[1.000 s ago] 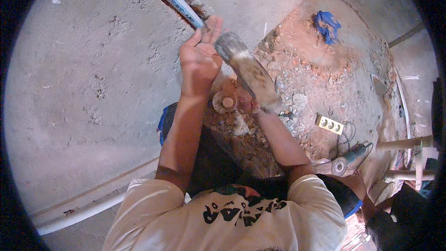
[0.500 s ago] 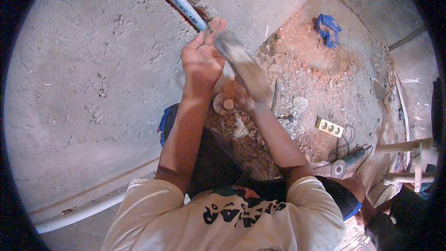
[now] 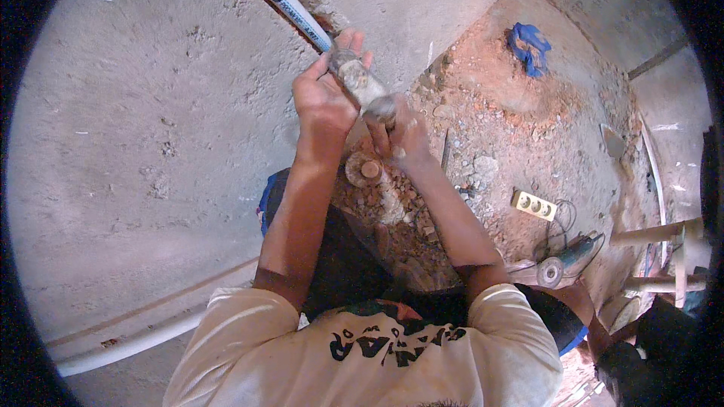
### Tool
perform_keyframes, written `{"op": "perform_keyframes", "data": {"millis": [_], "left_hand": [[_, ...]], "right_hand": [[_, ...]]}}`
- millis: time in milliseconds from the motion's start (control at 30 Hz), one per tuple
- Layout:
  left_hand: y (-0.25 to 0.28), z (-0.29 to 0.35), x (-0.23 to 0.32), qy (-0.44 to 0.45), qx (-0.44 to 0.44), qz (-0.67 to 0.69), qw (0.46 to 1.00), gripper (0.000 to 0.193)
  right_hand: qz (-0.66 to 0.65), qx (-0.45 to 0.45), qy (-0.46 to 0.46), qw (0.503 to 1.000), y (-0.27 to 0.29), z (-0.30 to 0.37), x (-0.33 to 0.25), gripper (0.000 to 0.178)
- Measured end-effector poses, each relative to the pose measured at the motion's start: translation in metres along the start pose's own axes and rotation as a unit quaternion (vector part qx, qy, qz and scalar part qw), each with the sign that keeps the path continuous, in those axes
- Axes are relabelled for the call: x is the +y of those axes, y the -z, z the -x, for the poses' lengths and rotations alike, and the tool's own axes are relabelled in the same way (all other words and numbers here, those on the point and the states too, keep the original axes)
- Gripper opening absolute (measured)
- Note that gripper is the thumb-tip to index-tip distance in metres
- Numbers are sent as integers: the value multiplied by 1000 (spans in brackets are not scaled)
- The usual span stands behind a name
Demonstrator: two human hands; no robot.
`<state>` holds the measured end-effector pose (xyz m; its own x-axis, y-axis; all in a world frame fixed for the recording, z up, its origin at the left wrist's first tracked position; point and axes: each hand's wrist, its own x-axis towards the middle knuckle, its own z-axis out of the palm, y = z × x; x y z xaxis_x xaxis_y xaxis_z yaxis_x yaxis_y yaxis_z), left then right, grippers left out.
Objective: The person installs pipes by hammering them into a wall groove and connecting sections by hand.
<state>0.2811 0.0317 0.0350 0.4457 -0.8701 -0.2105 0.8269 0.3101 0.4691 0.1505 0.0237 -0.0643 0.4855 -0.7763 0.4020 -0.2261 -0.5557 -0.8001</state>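
My right hand (image 3: 407,136) is closed around the handle of a hammer (image 3: 360,83), its worn, dusty metal head over the fingers of my left hand (image 3: 326,98). That left hand is turned palm up, fingers curled beside the lower end of a white and blue plastic pipe (image 3: 283,0). Half a second ago a thin dark metal rod showed between its thumb and fingers; the hammer head now covers that spot. The pipe lies along a chased groove in the grey plastered wall (image 3: 151,68). Below my hands is a round object with a pale centre (image 3: 369,171), its kind unclear.
Broken rubble and reddish dust (image 3: 483,105) cover the floor. To the right are a power strip (image 3: 534,206) with its cord, an angle grinder (image 3: 562,264) and wooden bars (image 3: 656,234). A blue plastic bag (image 3: 530,49) lies farther off; a white pipe (image 3: 136,343) runs at lower left.
My right hand has moved up and away from me, bringing the hammer head, blurred before, onto the fingers of my left hand. The left hand has hardly moved.
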Motion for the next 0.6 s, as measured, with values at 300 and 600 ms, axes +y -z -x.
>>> {"op": "perform_keyframes", "data": {"millis": [300, 600], "left_hand": [[27, -2, -1, 65, -109, 5, 992, 48], [22, 30, 9, -257, 20, -480, 839, 21]], "right_hand": [[12, -24, 61, 998, 37, 11, -13, 43], [-105, 36, -58, 992, 50, 0, -12, 35]]}}
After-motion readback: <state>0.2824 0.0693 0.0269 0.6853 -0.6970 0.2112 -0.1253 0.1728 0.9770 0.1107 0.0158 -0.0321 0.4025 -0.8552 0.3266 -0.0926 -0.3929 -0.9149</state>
